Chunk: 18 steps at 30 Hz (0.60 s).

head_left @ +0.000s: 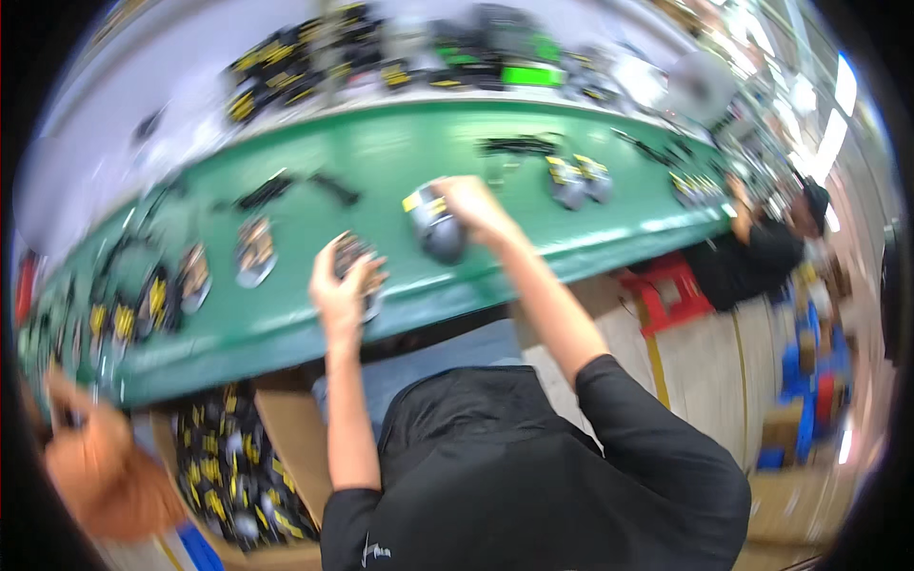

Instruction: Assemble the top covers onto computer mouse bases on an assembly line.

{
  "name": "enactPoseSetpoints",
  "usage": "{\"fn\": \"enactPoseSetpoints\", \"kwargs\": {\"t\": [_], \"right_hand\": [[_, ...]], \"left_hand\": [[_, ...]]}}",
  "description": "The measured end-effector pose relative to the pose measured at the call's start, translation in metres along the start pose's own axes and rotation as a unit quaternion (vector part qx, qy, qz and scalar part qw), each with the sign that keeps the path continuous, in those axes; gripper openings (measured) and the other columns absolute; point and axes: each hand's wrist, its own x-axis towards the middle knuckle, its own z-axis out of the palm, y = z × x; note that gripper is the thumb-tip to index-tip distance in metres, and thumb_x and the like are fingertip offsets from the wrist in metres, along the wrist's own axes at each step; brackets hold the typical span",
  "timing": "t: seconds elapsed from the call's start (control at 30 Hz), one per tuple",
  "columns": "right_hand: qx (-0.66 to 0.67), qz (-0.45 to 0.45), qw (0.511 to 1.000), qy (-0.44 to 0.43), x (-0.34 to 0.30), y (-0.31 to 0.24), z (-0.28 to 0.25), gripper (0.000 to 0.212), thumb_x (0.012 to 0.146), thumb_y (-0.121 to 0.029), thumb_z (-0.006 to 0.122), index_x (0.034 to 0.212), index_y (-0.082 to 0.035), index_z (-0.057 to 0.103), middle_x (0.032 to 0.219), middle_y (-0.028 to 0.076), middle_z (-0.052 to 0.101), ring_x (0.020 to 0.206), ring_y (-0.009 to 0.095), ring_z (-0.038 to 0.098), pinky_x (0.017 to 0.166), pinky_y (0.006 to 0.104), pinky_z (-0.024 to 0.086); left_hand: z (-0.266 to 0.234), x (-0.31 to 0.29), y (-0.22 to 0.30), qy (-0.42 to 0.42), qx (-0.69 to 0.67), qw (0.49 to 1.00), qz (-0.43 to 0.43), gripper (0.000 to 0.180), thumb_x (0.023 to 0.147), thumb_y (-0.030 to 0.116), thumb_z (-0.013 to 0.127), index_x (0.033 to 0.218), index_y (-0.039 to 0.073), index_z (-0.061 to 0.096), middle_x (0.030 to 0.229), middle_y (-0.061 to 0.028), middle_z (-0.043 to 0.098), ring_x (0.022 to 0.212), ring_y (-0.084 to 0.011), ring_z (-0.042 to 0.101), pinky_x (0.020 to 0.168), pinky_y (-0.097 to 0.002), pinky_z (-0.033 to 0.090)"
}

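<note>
A: What could go wrong on the green desk (400, 143)?

B: Drops, I'd say. Anything let slip at its near edge could go over, and the carton (288, 433) of black-and-yellow parts sits below, to the left.

A: How are the hands set?

B: The right hand (466, 205) pinches the shell (443, 238) by its far end. The left hand (335, 285) has thumb and fingers closed round a brown-and-dark piece (353, 250).

A: Where's the shell?

B: Over the desk, right of the piece; blur hides whether it rests or hangs. With only one end gripped, it could swing and knock the piece.

A: Smallest worry?

B: Its yellow patch (413, 202): rubbing fingers might scuff it.
</note>
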Motion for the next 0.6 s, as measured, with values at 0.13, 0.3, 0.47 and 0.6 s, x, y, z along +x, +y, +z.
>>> {"fn": "enactPoseSetpoints", "kwargs": {"t": [0.13, 0.3, 0.47, 0.6], "right_hand": [[-0.083, -0.033, 0.993, 0.082, -0.004, 0.020, 0.004, 0.034, 0.090, -0.030, 0.051, 0.096, -0.004, 0.072, 0.100, 0.019, 0.070, 0.090, 0.034, 0.067, 0.082, 0.0402, 0.051], [-0.196, -0.206, 0.927, 0.244, -0.013, 0.033, 0.005, 0.038, 0.090, -0.028, 0.057, 0.113, 0.002, 0.060, 0.110, 0.020, 0.064, 0.105, 0.040, 0.057, 0.092, 0.0471, 0.044], [-0.252, -0.242, 0.915, 0.201, -0.048, 0.054, 0.013, 0.076, 0.078, -0.031, 0.073, 0.138, 0.001, 0.040, 0.142, 0.026, 0.039, 0.127, 0.042, 0.042, 0.106, 0.0469, 0.035], [-0.231, -0.232, 0.925, 0.195, -0.046, 0.051, 0.020, 0.073, 0.078, -0.024, 0.074, 0.139, 0.000, 0.040, 0.144, 0.027, 0.037, 0.128, 0.041, 0.041, 0.105, 0.0465, 0.036]], "left_hand": [[-0.010, 0.002, -0.005, 0.021, -0.002, 1.000, 0.002, 0.041, 0.089, -0.001, 0.060, 0.129, -0.001, 0.048, 0.107, -0.0169, 0.063, 0.086, -0.0277, 0.068, 0.066, -0.0365, 0.060], [-0.007, 0.005, -0.002, 0.000, 0.007, 1.000, 0.000, 0.039, 0.092, 0.003, 0.059, 0.129, -0.001, 0.048, 0.109, -0.0178, 0.064, 0.089, -0.0279, 0.068, 0.071, -0.0383, 0.059], [-0.009, 0.004, 0.001, -0.008, 0.019, 1.000, -0.005, 0.034, 0.093, 0.004, 0.058, 0.126, -0.002, 0.050, 0.108, -0.0182, 0.065, 0.090, -0.0279, 0.068, 0.073, -0.0386, 0.059], [-0.007, 0.001, 0.010, 0.006, 0.032, 0.999, -0.013, 0.034, 0.093, 0.004, 0.057, 0.125, -0.003, 0.050, 0.107, -0.0186, 0.065, 0.091, -0.0279, 0.068, 0.073, -0.0385, 0.059]]}}
